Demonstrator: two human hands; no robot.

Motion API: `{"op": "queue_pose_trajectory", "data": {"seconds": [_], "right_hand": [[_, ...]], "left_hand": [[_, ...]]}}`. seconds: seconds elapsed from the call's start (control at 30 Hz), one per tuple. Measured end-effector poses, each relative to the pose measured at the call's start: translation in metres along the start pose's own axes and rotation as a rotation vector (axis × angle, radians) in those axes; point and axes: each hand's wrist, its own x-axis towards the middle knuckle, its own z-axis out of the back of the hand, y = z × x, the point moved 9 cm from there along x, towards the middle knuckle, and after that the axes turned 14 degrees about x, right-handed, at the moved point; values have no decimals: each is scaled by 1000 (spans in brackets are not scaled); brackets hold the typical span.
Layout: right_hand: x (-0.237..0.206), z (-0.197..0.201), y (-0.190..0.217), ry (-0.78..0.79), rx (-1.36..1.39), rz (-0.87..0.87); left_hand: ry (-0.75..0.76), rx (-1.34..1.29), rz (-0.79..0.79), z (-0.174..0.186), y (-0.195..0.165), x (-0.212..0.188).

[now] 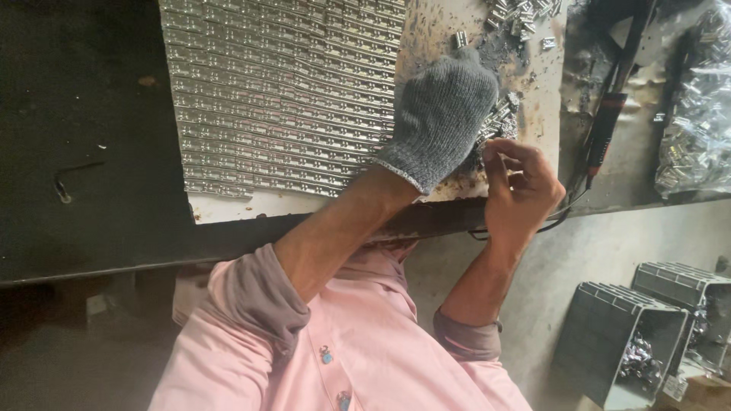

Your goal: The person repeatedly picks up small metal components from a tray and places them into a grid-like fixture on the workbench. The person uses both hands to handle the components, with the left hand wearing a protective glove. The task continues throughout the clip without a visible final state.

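My left hand point(442, 114) wears a grey knit glove and is curled over a cluster of small shiny metal pieces point(502, 116) on a stained white board point(228, 204). The pieces stick out past the glove's fingertips. My bare right hand point(524, 186) is just below and to the right, at the board's near edge. Its thumb and fingers are pinched together and point up toward the cluster. Whether it holds a piece is hidden. Rows of identical metal pieces point(282, 91) cover the left part of the board in a tidy grid.
More loose metal pieces point(521, 15) lie at the board's far right corner. A red-handled tool with a cable point(605, 137) lies right of the board, beside a clear bag of metal parts point(697, 114). Grey bins point(620, 335) stand on the floor. A dark bench top point(84, 114) lies to the left.
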Motion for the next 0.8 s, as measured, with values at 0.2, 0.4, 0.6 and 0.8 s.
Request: {"op": "queue_pose_trajectory", "data": {"seconds": [0.2,0.4,0.6,0.8], "right_hand": [[-12,9,13,-20,132,37],[-50,-40,55,225,33,208],[-91,-108,101,474,-12,373],[-106,-162,127,579,-113,542]], "left_hand": [[-120,-499,-29,71,7,-54],[-17,-707,264,125,67,-154],[-67,-341,321,155,113,-203],[47,-52,220,144,130,-208]]}}
